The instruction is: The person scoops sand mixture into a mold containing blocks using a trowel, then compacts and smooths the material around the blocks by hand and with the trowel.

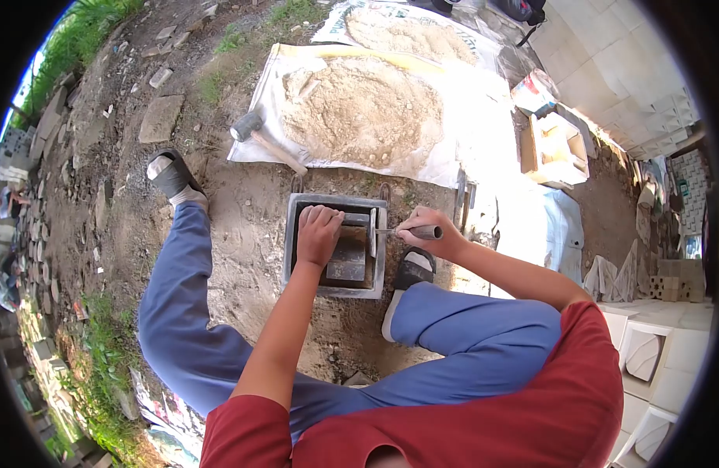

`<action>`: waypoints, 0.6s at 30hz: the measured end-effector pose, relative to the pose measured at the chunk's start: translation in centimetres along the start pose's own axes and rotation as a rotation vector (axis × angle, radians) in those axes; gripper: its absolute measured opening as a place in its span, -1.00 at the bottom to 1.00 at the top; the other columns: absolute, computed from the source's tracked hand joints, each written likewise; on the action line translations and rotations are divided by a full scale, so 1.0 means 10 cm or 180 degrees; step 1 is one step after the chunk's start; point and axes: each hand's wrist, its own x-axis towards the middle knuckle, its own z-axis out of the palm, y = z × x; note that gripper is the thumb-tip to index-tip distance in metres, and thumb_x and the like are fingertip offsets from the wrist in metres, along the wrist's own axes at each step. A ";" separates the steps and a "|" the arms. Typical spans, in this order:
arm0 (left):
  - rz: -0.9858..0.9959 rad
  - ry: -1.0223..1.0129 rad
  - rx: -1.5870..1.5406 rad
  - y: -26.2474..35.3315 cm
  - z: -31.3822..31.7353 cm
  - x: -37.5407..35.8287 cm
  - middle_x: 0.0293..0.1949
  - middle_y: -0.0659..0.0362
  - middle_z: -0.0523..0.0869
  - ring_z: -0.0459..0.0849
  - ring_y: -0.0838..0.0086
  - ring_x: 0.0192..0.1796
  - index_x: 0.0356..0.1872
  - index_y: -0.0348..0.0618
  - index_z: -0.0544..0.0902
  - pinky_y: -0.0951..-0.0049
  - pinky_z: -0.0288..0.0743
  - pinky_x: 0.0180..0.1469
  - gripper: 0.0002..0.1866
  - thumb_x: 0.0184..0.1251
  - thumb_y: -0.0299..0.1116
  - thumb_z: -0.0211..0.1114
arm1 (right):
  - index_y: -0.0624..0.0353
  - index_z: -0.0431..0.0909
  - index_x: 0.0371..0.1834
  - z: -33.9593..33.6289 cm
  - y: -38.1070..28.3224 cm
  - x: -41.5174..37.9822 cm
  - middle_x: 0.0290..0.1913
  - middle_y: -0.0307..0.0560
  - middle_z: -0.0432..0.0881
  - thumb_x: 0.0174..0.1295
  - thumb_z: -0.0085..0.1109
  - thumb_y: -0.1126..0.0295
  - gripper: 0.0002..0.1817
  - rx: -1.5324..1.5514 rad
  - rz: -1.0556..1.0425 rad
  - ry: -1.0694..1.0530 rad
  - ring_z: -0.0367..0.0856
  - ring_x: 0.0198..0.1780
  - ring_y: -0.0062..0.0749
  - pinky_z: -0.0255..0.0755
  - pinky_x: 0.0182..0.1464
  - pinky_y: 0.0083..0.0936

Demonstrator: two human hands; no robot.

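A square grey metal mould [334, 293] lies on the dirt between the feet, with a smaller box-like insert [351, 248] recessed inside it. My left hand [319, 234] presses down at the mould's left inner side, its fingers curled over the insert's edge. In my right hand [433, 228] is a trowel [372, 232], gripped near its round handle. The blade stands along the right inner wall of the mould. Part of the insert is covered by my left hand and forearm.
A mallet [248, 127] lies across the edge of a white sheet [258, 144] bearing a sand pile [359, 113]. A second pile [414, 37] is behind. To the right are an open box [558, 148] and a bucket [536, 92]. Patterned blocks [644, 355] are stacked lower right.
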 end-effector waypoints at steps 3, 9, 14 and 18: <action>-0.0075 0.0032 0.0077 0.01 0.00 0.05 -0.21 0.31 0.71 0.68 0.33 0.01 -0.16 0.00 0.81 0.19 0.46 0.28 -0.93 0.41 -0.38 0.43 | 0.13 0.89 -0.17 -0.16 -0.28 0.16 -0.28 -0.08 0.75 0.30 0.52 0.43 -0.91 0.0106 0.0019 -0.0027 0.69 -0.18 -0.30 0.54 -0.05 -0.36; -0.0169 -0.0390 -0.0137 0.01 -0.07 -0.10 0.07 0.25 0.78 0.67 0.24 0.27 0.17 -0.02 0.79 0.08 0.42 0.45 -0.58 0.26 -0.46 0.40 | 0.14 0.89 -0.15 -0.16 -0.28 0.25 -0.24 -0.01 0.82 0.32 0.53 0.37 -0.87 0.0099 0.0236 -0.0499 0.78 -0.21 -0.29 0.60 -0.07 -0.37; -0.0342 -0.0852 -0.0270 0.09 -0.19 -0.27 0.41 0.15 0.65 0.48 0.13 0.57 0.48 0.01 0.61 -0.05 0.17 0.71 -0.35 0.31 -0.49 0.30 | 0.15 0.89 -0.13 -0.11 -0.30 0.12 -0.28 -0.04 0.84 0.34 0.53 0.30 -0.82 -0.0110 0.0101 -0.0513 0.80 -0.21 -0.32 0.62 -0.05 -0.37; -0.0359 -0.0790 -0.0278 0.06 -0.16 -0.24 0.39 0.14 0.66 0.50 0.12 0.55 0.49 -0.01 0.62 -0.05 0.17 0.70 -0.36 0.31 -0.48 0.28 | 0.12 0.90 -0.11 -0.20 -0.42 0.17 -0.23 -0.01 0.87 0.36 0.49 0.33 -0.85 0.0151 0.0543 -0.0489 0.81 -0.20 -0.32 0.63 -0.05 -0.37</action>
